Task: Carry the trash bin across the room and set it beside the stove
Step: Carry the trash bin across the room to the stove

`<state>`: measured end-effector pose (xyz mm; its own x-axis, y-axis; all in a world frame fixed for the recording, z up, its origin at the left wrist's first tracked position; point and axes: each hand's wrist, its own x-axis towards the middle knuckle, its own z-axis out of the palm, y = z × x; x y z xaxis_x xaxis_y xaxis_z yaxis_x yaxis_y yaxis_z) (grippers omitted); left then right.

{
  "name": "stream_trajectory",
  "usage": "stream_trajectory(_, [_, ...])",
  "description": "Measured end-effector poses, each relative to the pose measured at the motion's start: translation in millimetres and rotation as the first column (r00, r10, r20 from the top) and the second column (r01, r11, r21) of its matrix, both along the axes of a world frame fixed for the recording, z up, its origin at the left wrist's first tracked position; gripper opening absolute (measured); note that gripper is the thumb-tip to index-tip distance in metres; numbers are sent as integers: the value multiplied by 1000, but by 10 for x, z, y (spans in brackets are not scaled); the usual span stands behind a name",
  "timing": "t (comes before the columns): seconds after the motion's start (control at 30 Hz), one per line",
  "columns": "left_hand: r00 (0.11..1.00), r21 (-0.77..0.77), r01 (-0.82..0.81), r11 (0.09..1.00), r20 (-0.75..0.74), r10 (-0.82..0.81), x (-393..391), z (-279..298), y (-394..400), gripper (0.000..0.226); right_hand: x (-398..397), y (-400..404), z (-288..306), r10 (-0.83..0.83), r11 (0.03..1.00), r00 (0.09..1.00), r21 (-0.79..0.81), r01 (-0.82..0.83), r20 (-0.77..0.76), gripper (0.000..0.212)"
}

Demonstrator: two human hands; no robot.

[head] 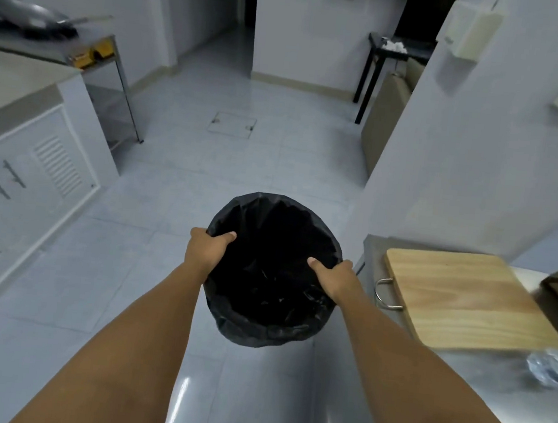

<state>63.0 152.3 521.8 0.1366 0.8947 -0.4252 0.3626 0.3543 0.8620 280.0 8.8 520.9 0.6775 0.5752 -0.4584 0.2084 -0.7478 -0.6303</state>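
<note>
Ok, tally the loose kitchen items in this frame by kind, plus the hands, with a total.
Trash bin: 1
Wok: 1
Cutting board: 1
Hands gripping the bin rim: 2, left hand and right hand
Total: 5

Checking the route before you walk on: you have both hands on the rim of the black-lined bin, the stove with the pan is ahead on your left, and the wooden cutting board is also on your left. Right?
Not quite. The wooden cutting board lies on the metal counter to your right, not your left, as the head view shows. The rest holds: left hand and right hand grip the rim of the black-lined bin, and the stove with the pan is ahead on your left.
</note>
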Motion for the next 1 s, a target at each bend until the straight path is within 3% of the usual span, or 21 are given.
stream_trajectory(0.27, [999,72,27,997,-22,-25,256,80,473,68,299,586,111,41,999,997,-15,-41,62,99])
stream_trajectory(0.47, [997,31,76,997,-27,-75,551,-116,1101,85,559,1281,32,52,996,996,-71,-47,72,99])
stream_trajectory(1.0, [986,10,163,987,-20,-163,1967,-321,3233,91,1815,3172,-82,-63,993,996,-95,68,63,94])
